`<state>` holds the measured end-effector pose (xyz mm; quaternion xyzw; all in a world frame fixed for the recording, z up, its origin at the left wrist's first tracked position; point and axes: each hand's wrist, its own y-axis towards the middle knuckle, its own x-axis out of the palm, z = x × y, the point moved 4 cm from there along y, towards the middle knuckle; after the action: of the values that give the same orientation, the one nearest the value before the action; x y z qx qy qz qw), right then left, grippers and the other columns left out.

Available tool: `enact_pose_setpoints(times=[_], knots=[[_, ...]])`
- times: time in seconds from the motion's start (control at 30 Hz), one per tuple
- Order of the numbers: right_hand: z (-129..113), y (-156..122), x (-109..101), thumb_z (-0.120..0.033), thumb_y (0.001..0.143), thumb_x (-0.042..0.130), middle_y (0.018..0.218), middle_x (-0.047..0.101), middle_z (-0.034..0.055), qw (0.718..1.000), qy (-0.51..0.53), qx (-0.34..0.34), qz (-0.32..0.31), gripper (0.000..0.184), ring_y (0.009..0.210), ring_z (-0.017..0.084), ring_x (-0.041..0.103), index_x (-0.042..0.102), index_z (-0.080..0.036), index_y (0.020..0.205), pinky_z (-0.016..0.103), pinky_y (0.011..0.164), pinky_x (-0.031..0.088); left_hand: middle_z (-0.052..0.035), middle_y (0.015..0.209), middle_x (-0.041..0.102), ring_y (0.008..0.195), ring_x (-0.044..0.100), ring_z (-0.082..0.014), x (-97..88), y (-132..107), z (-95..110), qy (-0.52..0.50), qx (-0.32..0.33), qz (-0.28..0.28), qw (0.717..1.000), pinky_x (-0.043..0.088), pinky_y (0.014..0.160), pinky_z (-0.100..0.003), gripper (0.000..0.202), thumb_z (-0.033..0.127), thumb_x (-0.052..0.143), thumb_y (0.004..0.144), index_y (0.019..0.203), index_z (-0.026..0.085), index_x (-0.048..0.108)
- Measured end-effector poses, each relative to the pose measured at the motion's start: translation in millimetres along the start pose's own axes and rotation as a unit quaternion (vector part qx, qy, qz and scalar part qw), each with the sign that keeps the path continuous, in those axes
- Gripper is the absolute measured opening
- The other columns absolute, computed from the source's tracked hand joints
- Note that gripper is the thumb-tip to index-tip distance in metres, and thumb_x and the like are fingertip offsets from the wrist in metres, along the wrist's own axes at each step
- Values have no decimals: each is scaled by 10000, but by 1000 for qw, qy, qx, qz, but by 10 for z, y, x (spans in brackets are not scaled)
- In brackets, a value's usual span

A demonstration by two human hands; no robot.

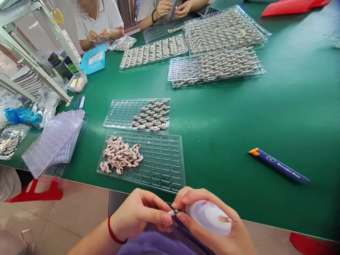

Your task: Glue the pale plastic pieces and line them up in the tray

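Nearest: left hand (145,212), red cord at wrist, pinches a small pale piece (172,213) between thumb and fingers. Right hand (233,230) wrapped round a whitish squeeze bottle (208,216), its dark tip at the piece. Just beyond, clear tray (166,159) with heaped pinkish earbud-like shells (120,154) on its left side; behind it, second tray (123,111), shells in rows at right. Farther, filled trays (154,49); across the table, two co-workers, hands raised.

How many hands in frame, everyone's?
6: wearer's left hand and right hand, bottom; white-shirted person's two hands, top left; striped-shirted person's two hands, top middle. More may be hidden.
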<state>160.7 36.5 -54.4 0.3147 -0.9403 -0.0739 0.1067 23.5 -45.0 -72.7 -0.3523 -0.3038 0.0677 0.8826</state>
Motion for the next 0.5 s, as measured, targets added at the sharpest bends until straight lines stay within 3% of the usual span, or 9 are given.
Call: enact_pose_setpoints(times=[0.2, 0.5], knots=[[81, -60, -22, -172, 814, 706, 733, 676, 27, 999, 35, 28, -9, 139, 633, 143, 655, 607, -229, 894, 226, 560, 560, -33, 632, 694, 512, 609, -99, 27, -40, -1, 26, 36, 3, 999, 473, 533, -216, 326, 302, 950, 504, 694, 112, 764], [9, -23, 1, -140, 789, 717, 715, 698, 20, 997, 60, 38, -35, 154, 631, 143, 657, 620, -236, 861, 221, 566, 557, 3, 583, 648, 487, 578, -72, 67, -53, -12, 31, 45, -9, 998, 445, 518, -189, 279, 275, 927, 562, 670, 110, 729]])
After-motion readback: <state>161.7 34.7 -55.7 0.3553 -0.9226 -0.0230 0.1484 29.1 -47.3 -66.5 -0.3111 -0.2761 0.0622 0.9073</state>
